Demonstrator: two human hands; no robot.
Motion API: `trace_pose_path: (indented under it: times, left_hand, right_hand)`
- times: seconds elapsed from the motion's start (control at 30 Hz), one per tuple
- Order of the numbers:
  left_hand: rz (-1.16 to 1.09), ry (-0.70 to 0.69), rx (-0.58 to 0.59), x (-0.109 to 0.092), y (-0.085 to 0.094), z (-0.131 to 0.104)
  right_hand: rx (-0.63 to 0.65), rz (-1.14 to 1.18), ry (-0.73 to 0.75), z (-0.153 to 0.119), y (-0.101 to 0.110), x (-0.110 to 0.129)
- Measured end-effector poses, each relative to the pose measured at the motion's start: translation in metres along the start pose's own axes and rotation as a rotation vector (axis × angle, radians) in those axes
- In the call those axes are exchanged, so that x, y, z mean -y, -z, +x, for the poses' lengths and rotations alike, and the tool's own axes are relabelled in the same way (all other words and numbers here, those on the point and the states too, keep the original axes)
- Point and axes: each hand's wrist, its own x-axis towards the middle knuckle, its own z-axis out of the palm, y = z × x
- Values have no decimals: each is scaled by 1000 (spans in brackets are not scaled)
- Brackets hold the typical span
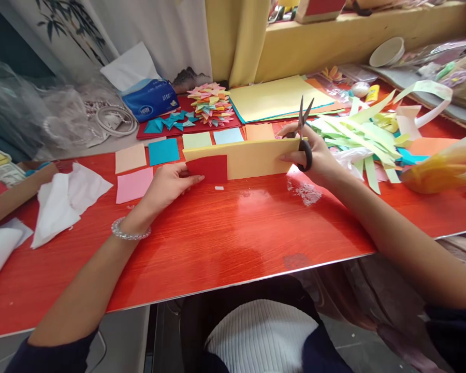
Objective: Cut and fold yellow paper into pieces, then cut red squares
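Observation:
My left hand [171,184] pinches the left end of a long yellow paper strip [256,159], together with a red paper square [213,169] that lies against its front. My right hand [310,147] grips the strip's right end between thumb and fingers. Black-handled scissors [303,124] hang on that same hand, blades pointing up and slightly apart. Behind the strip lie a green square [197,140], a light blue square [228,135] and an orange one [258,131]. Blue [163,151], peach [130,158] and pink [134,185] squares are near my left hand.
A red table [233,233] carries crumpled tissues [64,202] at left, a tissue pack [149,98] and a folded-paper piece [212,103] behind, yellow sheets [275,98] at the back, and green paper strips [368,134] at right.

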Motion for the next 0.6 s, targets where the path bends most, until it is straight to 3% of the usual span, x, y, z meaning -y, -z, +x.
trace_pose_path:
  times: [0.23, 0.6]
  left_hand:
    - [-123, -26, 41, 3, -2, 1]
    - [6, -41, 23, -2, 3, -1]
  right_hand:
    - [19, 67, 9, 0, 2, -1]
    - [29, 124, -47, 0, 3, -3]
